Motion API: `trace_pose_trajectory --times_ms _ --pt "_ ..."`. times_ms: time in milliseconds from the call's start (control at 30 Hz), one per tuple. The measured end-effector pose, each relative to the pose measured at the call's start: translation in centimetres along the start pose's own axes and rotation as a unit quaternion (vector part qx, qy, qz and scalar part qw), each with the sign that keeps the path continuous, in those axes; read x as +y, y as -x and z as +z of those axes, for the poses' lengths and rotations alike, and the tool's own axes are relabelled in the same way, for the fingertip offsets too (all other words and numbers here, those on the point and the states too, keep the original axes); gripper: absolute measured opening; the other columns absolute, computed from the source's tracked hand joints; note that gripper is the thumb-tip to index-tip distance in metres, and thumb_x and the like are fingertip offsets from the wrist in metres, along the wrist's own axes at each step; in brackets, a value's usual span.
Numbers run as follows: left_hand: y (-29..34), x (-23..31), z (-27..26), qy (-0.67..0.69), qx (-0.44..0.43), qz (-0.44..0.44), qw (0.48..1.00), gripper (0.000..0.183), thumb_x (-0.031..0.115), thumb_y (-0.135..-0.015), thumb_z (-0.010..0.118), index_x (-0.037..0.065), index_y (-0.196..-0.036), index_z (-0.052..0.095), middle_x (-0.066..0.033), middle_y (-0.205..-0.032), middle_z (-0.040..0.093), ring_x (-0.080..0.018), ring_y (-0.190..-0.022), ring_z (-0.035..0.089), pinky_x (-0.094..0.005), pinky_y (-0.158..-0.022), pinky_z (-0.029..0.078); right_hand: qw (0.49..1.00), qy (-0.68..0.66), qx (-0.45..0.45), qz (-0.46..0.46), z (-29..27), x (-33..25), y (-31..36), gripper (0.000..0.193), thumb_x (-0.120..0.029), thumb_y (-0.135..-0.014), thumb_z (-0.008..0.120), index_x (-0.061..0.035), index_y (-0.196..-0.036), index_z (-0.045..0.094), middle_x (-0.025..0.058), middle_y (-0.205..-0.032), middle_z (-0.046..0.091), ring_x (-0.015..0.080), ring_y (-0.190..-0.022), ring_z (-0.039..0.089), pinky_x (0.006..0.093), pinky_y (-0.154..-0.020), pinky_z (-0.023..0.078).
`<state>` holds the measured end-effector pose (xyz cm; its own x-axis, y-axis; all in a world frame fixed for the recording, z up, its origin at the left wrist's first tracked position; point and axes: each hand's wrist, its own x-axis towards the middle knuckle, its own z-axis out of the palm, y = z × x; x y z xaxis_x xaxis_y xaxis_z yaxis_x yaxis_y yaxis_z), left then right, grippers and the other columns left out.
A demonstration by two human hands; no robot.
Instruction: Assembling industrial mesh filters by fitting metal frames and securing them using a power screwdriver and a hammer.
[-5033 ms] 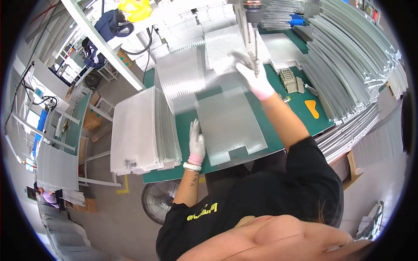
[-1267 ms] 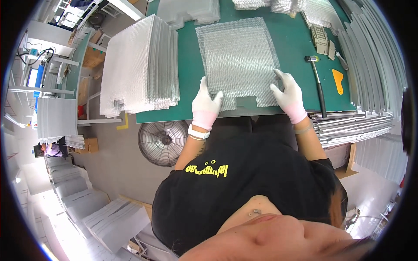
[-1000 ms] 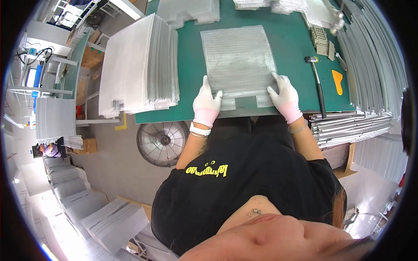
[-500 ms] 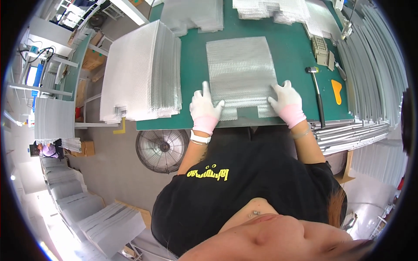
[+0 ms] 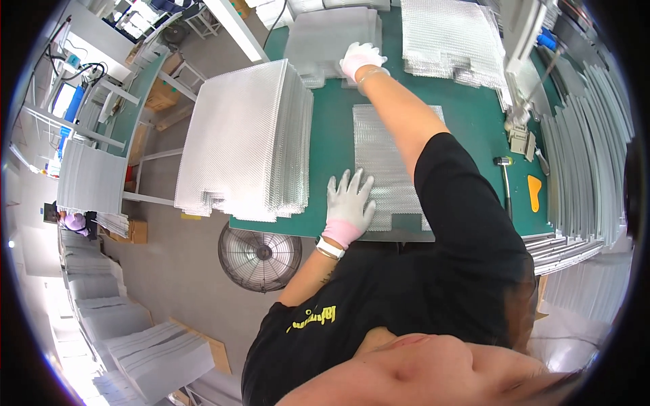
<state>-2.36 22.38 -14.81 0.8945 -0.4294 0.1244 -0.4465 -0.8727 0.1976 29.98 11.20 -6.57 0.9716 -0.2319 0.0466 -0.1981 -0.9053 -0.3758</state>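
A silver mesh sheet with a notched near edge (image 5: 382,155) lies flat on the green table, partly hidden under my right forearm. My left hand (image 5: 349,206), in a white glove with a pink cuff, rests open with fingers spread along the sheet's left edge. Reaching across to the far side, my gloved right hand (image 5: 361,61) is at the right near part of a far stack of mesh sheets (image 5: 328,40). Its fingers look apart on the stack, with nothing lifted in them.
A tall stack of mesh sheets (image 5: 237,135) stands at the left, another stack (image 5: 450,37) at the far right. A hammer (image 5: 506,183), a yellow scraper (image 5: 534,193) and beige blocks (image 5: 520,142) lie at right. Long grey strips (image 5: 582,162) line the right side. A floor fan (image 5: 261,254) stands below.
My right hand has left the sheet's right edge and reached forward to the far stack. My left hand stays at the left edge, its fingers now more spread. The view has shifted.
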Motion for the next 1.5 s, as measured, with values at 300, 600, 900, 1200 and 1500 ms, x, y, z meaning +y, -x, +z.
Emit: trace_pose_trajectory --times_ms 300,600,900,1200,1500 --pt "-0.3 0.3 -0.4 0.008 -0.007 0.004 1.0 0.056 0.035 -0.093 0.054 0.012 -0.144 0.05 -0.0167 -0.152 0.042 -0.0405 -0.141 0.038 -0.0586 -0.118 0.02 0.998 0.019 0.049 -0.017 -0.6 -1.4 -1.2 0.068 -0.035 -0.085 0.071 -0.0076 -0.143 0.049 0.0199 -0.142 0.047 0.0375 -0.137 0.042 0.062 -0.11 0.034" --pt "0.1 -0.3 0.1 0.016 0.004 -0.007 1.0 0.056 0.035 -0.092 0.055 0.012 -0.143 0.05 -0.0167 -0.151 0.043 -0.0397 -0.141 0.037 -0.0589 -0.118 0.02 0.995 0.026 -0.075 0.061 -1.3 -2.5 1.2 0.069 -0.036 -0.085 0.062 -0.0075 -0.146 0.045 0.0217 -0.155 0.036 0.0375 -0.145 0.033 0.0602 -0.117 0.024" --pt "0.3 -0.3 0.2 0.025 0.011 -0.011 1.0 0.056 0.035 -0.092 0.055 0.012 -0.143 0.05 -0.0165 -0.15 0.044 -0.039 -0.141 0.037 -0.0587 -0.117 0.021 0.995 -0.064 0.082 -0.009 -4.6 -3.1 0.3 0.062 -0.034 -0.079 0.063 -0.007 -0.134 0.052 0.0217 -0.139 0.046 0.0404 -0.128 0.05 0.061 -0.112 0.03" --pt "-0.1 -0.1 0.2 0.021 0.018 -0.004 1.0 0.055 0.034 -0.092 0.055 0.013 -0.142 0.051 -0.0157 -0.15 0.043 -0.0382 -0.141 0.037 -0.0584 -0.118 0.021 0.97 -0.222 0.096 -0.01 -8.5 0.1 -1.6 0.088 -0.051 -0.073 0.078 -0.0066 -0.143 0.047 0.0257 -0.152 0.031 0.04 -0.118 0.056 0.0468 -0.095 0.054" --pt "0.1 -0.3 0.2 0.018 0.017 -0.012 1.0 0.055 0.035 -0.092 0.055 0.013 -0.143 0.051 -0.0157 -0.15 0.043 -0.0381 -0.142 0.036 -0.0578 -0.118 0.02 0.675 -0.712 -0.183 0.066 -2.7 3.0 -4.4 0.058 -0.019 -0.088 0.07 -0.0161 -0.142 0.049 0.0004 -0.083 0.061 0.0119 -0.07 0.057 0.0278 -0.057 0.044"
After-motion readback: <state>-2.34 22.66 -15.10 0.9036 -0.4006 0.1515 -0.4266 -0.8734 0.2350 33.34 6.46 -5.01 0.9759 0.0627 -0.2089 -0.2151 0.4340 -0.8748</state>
